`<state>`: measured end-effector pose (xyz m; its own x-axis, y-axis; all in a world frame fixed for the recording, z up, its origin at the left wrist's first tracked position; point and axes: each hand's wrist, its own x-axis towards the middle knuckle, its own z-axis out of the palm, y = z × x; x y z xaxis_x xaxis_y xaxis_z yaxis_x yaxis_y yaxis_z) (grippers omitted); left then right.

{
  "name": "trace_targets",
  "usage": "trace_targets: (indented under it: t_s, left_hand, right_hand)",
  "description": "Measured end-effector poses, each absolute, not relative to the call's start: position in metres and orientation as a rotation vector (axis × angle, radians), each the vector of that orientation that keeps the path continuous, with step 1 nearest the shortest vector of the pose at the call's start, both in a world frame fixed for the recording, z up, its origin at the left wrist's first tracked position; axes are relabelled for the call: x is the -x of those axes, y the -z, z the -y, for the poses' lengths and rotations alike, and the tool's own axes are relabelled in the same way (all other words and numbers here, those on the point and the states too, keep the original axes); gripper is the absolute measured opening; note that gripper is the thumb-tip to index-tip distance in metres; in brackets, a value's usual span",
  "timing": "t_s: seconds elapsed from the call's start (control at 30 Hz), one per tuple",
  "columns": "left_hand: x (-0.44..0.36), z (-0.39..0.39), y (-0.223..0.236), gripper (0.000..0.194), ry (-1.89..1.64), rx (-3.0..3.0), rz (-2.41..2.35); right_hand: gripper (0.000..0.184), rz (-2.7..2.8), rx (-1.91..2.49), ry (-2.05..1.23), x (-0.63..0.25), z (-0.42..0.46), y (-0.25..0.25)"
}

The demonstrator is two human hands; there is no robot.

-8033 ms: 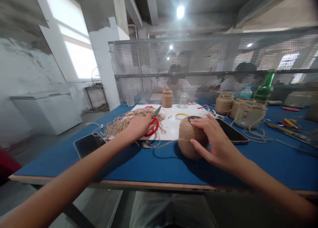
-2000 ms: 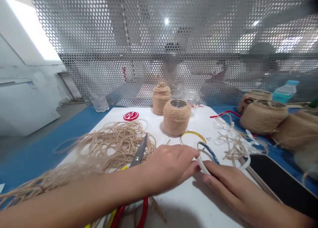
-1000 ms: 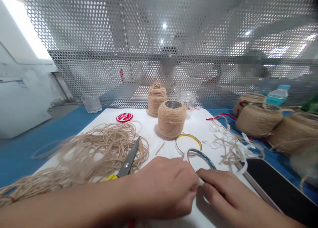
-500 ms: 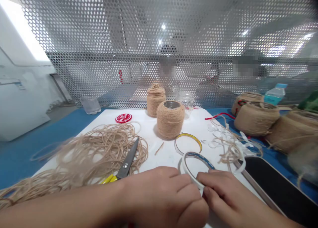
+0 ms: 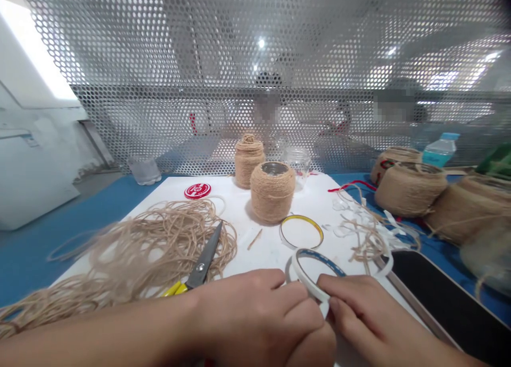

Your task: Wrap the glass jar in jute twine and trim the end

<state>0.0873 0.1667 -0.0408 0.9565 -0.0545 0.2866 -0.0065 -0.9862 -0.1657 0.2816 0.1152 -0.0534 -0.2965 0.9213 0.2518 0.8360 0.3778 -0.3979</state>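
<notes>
1. Tan twine (image 5: 171, 228) lies heaped partly beneath scissors (image 5: 202, 267).
2. Left hand (image 5: 275, 319): fingers curled; cannot tell if they hold anything.
3. White tape roll (image 5: 306, 283): tilted, between both hands.
4. Right hand (image 5: 369, 314): fingers pinching the roll's near edge.

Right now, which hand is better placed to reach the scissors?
Probably the left hand: its wrist is beside the scissors, while the right hand is farther off, holding the white tape roll. The left hand's fingertips are hidden.
</notes>
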Motion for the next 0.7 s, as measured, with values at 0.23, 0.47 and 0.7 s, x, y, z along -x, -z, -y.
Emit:
trace_targets:
  t_s: [0.23, 0.47, 0.7]
  left_hand:
    - [-0.088, -0.171, 0.040, 0.011, 0.612, 3.016, 0.122]
    - [-0.090, -0.193, 0.040, 0.005, 1.530, 3.104, 0.766]
    - [-0.086, -0.220, 0.037, 0.010, 2.008, 2.974, 1.330]
  right_hand:
    - [0.021, 2.318, 1.455, -0.302, -0.278, -0.118, 0.054]
    - [0.014, 2.330, 1.405, -0.313, -0.277, -0.119, 0.051]
    - [0.017, 2.153, 1.392, -0.356, -0.284, -0.123, 0.047]
